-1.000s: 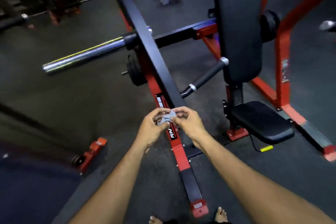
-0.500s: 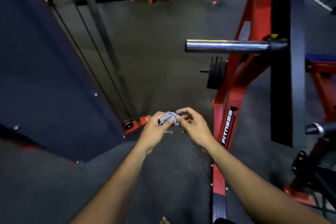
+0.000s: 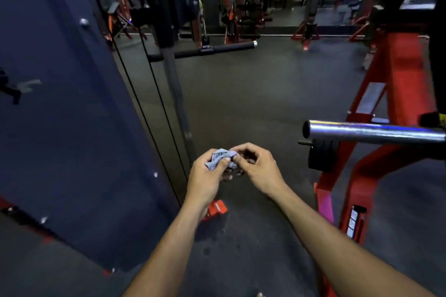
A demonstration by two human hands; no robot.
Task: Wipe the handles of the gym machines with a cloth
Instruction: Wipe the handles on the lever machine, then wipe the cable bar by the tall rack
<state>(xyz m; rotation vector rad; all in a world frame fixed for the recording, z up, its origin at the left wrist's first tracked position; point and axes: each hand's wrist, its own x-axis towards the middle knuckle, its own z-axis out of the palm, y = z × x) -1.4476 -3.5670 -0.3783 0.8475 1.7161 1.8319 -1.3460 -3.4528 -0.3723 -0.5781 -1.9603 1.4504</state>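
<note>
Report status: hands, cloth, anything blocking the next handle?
Both hands, left hand and right hand, pinch the bunched cloth. Black bar handle ahead, untouched. Floor between looks open.

Open dark floor [image 3: 241, 108] fills the frame's centre. A dark blue panel [image 3: 60, 103] and cables [image 3: 144, 113] wall off the left. At right, a chrome bar [image 3: 371, 131] juts inward from the red frame [image 3: 400, 84]; a black handle [image 3: 226, 48] crosses the upper centre.

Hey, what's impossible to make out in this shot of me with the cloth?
Head view only:
- cloth: bunched between left hand and right hand, so its size is hidden.
- chrome bar: cut off by the right edge.
- Far machines: dark, blurred.
</note>
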